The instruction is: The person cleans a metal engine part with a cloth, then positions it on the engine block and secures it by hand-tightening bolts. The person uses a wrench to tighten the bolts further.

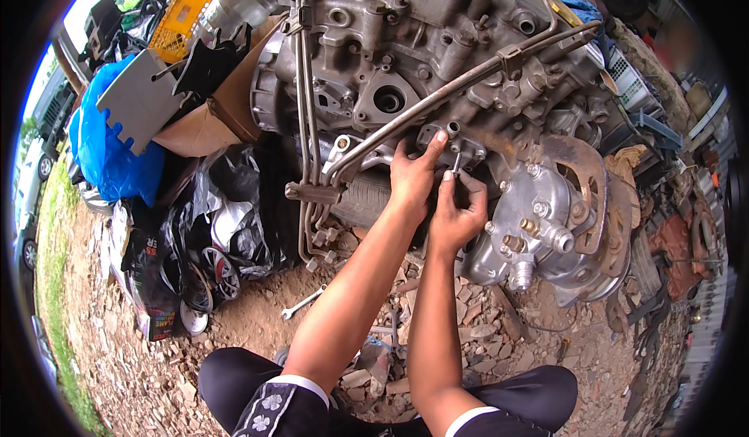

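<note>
A large greasy engine [363, 70] fills the far side, with a small metal flange [471, 153] low on its near face. My left hand [412, 178] is closed at the flange's left side, thumb pressed against it beside a short round tube [452, 127]; its other fingers are partly hidden. Just to the right, my right hand [460, 212] pinches a slim bolt [458, 160] between thumb and fingers, its upper end at the flange. A silvery pump-like housing [519, 222] with brass and steel fittings sits right of my right hand.
Long metal pipes [437, 109] cross the engine's front and hang down at its left. A wrench [303, 302] lies on the stony ground. Black plastic bags [234, 195], a blue bag [109, 156], a cardboard box [207, 129] and a yellow crate [186, 12] stand left.
</note>
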Motion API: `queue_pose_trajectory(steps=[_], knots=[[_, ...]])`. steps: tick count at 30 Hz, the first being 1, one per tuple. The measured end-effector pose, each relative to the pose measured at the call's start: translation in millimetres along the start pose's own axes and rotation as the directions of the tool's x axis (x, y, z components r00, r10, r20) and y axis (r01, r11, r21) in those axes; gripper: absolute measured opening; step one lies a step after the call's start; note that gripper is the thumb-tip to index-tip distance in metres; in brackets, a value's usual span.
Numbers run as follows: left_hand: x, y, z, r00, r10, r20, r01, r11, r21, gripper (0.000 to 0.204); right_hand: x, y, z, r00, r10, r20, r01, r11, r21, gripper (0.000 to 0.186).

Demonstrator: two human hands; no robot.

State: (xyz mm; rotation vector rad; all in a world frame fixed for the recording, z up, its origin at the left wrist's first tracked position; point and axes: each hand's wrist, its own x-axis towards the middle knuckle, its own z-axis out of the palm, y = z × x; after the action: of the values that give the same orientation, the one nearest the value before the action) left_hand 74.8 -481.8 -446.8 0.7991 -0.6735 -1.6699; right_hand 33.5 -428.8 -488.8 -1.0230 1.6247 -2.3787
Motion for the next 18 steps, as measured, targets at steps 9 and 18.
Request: queue_pose_trajectory(steps=[9,18], knots=[[-1.1,2.7,-0.6,0.999,0.027,-0.026,-0.026,0.999,0.043,0.062,4.1,-10.6,8.2,0.999,0.029,0.018,-0.027,0.995,-0.092,0.016],[2.6,3.1,-2.3,1.0,-0.004,-0.02,0.004,1.0,0.019,0.06,12.5,-16.2,13.6,1.0,0.026,-0.01,-0.027,0.996,-0.08,0.018]])
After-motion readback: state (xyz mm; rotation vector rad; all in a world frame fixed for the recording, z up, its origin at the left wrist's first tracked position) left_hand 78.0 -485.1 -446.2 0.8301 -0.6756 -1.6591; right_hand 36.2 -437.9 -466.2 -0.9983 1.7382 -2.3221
